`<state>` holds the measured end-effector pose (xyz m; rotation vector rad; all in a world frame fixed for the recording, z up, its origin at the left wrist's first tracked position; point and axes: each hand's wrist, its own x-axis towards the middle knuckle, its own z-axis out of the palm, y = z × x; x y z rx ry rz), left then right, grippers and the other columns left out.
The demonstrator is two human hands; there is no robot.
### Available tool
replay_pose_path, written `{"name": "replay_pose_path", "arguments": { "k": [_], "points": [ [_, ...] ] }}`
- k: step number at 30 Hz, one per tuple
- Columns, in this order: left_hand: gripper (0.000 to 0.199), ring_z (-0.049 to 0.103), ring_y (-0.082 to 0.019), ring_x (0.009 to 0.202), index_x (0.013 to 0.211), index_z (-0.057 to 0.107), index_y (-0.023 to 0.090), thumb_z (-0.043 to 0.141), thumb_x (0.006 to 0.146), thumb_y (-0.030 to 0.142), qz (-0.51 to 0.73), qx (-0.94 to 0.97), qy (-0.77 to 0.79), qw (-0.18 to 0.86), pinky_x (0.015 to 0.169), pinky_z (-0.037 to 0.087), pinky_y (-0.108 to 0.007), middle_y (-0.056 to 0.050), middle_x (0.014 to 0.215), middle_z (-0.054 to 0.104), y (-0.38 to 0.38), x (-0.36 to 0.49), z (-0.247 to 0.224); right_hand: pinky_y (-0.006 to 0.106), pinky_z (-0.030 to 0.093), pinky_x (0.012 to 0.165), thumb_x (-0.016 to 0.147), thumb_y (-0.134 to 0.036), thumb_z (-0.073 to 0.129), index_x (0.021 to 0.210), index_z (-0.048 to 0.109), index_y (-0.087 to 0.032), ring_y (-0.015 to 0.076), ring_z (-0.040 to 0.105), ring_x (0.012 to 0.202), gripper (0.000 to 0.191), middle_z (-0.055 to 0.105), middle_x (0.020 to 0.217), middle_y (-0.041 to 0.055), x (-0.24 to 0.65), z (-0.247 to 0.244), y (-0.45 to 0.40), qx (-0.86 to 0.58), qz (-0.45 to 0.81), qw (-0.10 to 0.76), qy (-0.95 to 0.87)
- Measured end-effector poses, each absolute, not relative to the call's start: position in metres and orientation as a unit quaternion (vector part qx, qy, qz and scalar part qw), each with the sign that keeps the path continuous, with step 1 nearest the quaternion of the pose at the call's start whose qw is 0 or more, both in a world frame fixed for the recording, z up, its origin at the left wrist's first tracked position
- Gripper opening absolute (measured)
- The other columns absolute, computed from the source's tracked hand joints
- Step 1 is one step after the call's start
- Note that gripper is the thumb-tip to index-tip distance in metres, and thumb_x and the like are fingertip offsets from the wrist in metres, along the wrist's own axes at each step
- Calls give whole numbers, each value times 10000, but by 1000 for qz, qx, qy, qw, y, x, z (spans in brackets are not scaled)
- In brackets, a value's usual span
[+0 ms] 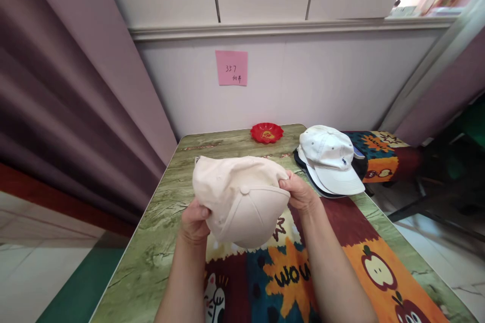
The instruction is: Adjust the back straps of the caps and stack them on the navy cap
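A cream baseball cap (pixel 242 202) is held up above the table between both hands. My left hand (pixel 195 218) grips its left edge, the thumb lying on the cloth and the fingers hidden behind it. On the other side my right hand (pixel 299 191) pinches the cap's upper right edge. The crown sags and looks partly folded, with its top button turned toward me. To the right, a stack of caps rests on the table, a white cap (pixel 328 149) with a small dark emblem on top and a dark cap (pixel 299 159) beneath.
A red scalloped dish (pixel 267 132) stands at the table's back edge. A colourful printed cloth (pixel 364 232) covers part of the wood-patterned table (pixel 151 242). Behind is a wall with a pink note (pixel 232 68); a purple curtain (pixel 76 60) hangs at the left.
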<state>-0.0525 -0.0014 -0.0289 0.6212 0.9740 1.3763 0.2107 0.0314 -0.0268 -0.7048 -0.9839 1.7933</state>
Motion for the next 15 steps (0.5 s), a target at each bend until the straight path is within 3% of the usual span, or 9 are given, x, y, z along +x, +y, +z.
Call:
{"name": "replay_pose_path", "arguments": {
  "k": [6, 11, 15],
  "points": [
    [483, 613, -409, 1123, 931, 682, 250, 717, 505, 474, 681, 234, 421, 552, 874, 562, -473, -68, 698, 689, -2, -49, -45, 317, 516, 594, 233, -601, 913, 735, 702, -165, 264, 691, 690, 697, 717, 678, 77, 216, -34, 30, -289, 717, 488, -405],
    [389, 594, -378, 1176, 889, 701, 214, 697, 607, 483, 692, 215, 422, 545, 971, 520, -461, -84, 754, 713, 13, -38, -41, 363, 558, 663, 410, -489, 879, 878, 716, -169, 315, 711, 841, 590, 746, 818, 106, 209, -30, 25, -259, 729, 498, -392],
    [320, 628, -351, 1120, 897, 711, 183, 761, 648, 377, 659, 216, 419, 586, 924, 538, -430, -90, 876, 739, 22, -40, -19, 347, 561, 702, 533, -325, 811, 939, 724, -160, 278, 705, 826, 447, 752, 861, 87, 208, -25, 26, -268, 708, 505, -414]
  ]
}}
